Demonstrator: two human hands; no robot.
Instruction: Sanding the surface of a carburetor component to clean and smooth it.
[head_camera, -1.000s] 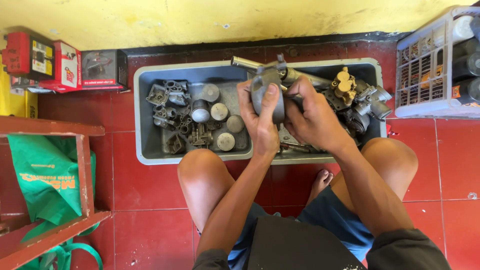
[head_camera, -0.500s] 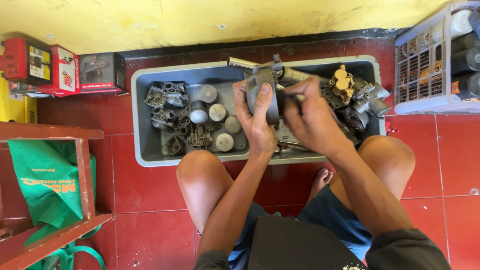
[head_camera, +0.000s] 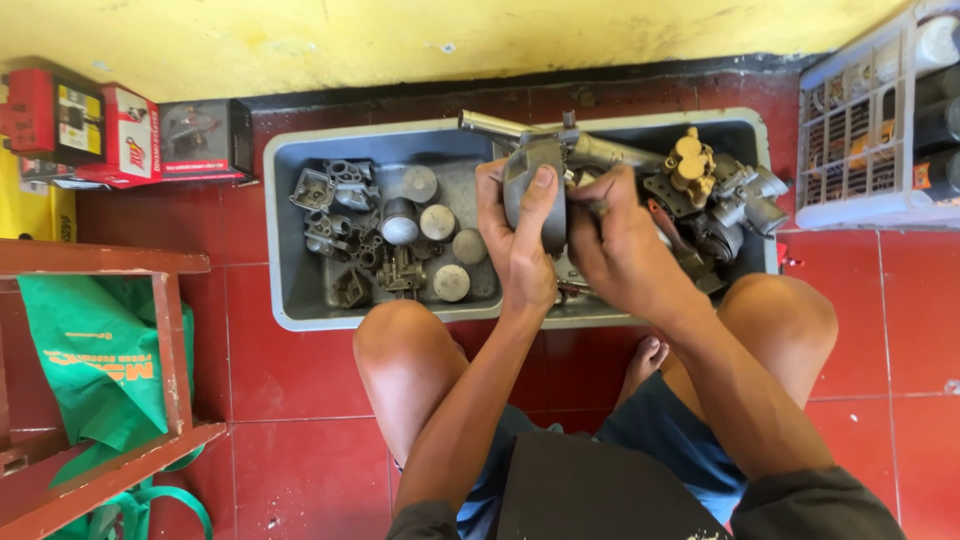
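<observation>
Both hands (head_camera: 570, 240) gripping grey carburettor body (head_camera: 532, 175) (fingers wrapped), over tray (head_camera: 285, 250)

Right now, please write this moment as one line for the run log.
left hand: grips grey metal part | right hand: on same part | below: grey tray of metal parts | floor: red tiles

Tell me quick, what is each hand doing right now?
Left hand: closed around a grey metal engine part, thumb on its front.
Right hand: closed against the same part's right side; whether it grips something else cannot be told.
</observation>
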